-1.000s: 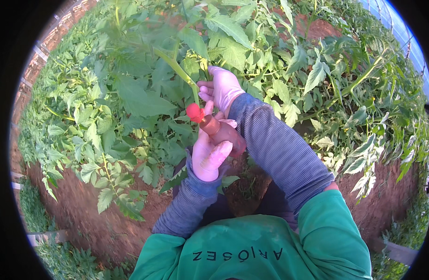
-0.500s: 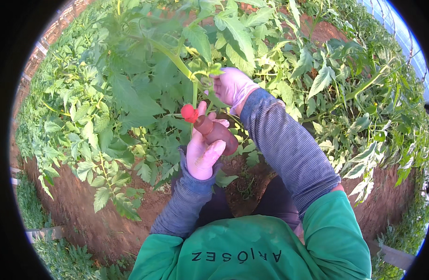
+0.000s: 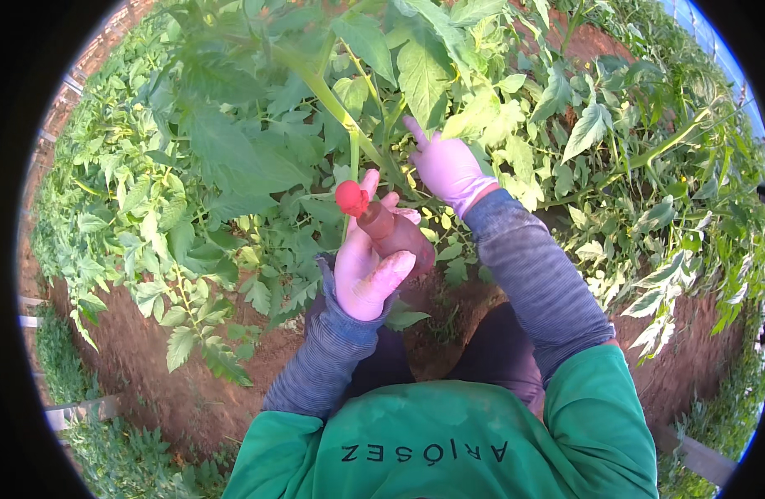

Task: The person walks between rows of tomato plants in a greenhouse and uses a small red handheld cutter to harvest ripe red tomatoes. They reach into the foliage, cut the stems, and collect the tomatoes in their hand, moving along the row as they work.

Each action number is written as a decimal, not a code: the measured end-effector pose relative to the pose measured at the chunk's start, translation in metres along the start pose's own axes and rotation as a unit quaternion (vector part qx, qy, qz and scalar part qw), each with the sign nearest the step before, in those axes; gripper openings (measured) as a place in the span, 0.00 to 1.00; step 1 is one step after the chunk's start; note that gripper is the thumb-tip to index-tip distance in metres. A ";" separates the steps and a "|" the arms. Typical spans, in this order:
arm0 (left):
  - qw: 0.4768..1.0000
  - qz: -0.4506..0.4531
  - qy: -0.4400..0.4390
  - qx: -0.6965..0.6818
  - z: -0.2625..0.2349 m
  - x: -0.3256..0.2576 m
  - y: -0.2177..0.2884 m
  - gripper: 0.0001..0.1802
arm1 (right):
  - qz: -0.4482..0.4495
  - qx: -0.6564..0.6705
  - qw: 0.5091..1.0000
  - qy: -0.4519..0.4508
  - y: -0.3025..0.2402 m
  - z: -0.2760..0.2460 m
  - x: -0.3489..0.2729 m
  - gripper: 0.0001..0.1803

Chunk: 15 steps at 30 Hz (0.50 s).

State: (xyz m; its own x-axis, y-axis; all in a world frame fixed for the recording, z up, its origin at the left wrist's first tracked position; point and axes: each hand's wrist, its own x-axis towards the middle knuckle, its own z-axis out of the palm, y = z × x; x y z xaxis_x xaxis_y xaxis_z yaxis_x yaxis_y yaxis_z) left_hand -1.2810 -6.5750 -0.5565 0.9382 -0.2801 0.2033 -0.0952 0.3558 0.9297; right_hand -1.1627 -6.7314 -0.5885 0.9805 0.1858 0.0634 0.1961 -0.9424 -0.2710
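Observation:
In my left hand (image 3: 366, 279) is a small reddish-brown bottle (image 3: 392, 231) with a bright red tip (image 3: 351, 199). The bottle is tilted, its tip toward the upper left beside a thick green tomato stem (image 3: 336, 104). My left fingers pass behind the bottle and the thumb lies along its near side. To the right of the stem, my right hand (image 3: 450, 172) is among the leaves, back of the hand up. Its index finger stretches toward a leaf stalk, apart from another fingertip below; the remaining fingers are partly hidden. Both hands wear pale pink gloves.
Dense tomato foliage (image 3: 232, 158) surrounds my hands ahead and to both sides. A long bare stem (image 3: 640, 162) slants across the right. Brown soil (image 3: 174, 399) lies below the plants, and a pale rail (image 3: 83, 412) shows at the lower left.
My right hand has moved right and slightly down from the stem, its closed fingers now spread. The left hand with the bottle has shifted slightly right. The leaves above have shifted.

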 end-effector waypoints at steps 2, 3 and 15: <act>1.000 0.000 0.003 -0.025 -0.001 -0.005 0.001 0.47 | 0.081 0.415 0.906 -0.003 0.008 -0.007 -0.010 0.23; 1.000 0.001 -0.002 -0.010 -0.004 -0.007 -0.003 0.48 | 0.113 0.570 0.813 -0.029 0.009 -0.015 -0.007 0.21; 1.000 -0.014 0.001 -0.007 -0.012 -0.022 -0.006 0.48 | 0.048 0.676 0.736 -0.009 0.015 0.016 0.055 0.23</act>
State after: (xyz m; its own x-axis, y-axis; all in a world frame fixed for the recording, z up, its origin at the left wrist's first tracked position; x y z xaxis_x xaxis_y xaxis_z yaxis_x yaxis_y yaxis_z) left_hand -1.2973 -6.5605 -0.5703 0.9413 -0.2873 0.1770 -0.0651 0.3601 0.9306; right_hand -1.1062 -6.7307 -0.6047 0.9880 0.1519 -0.0280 -0.0560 0.1833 -0.9815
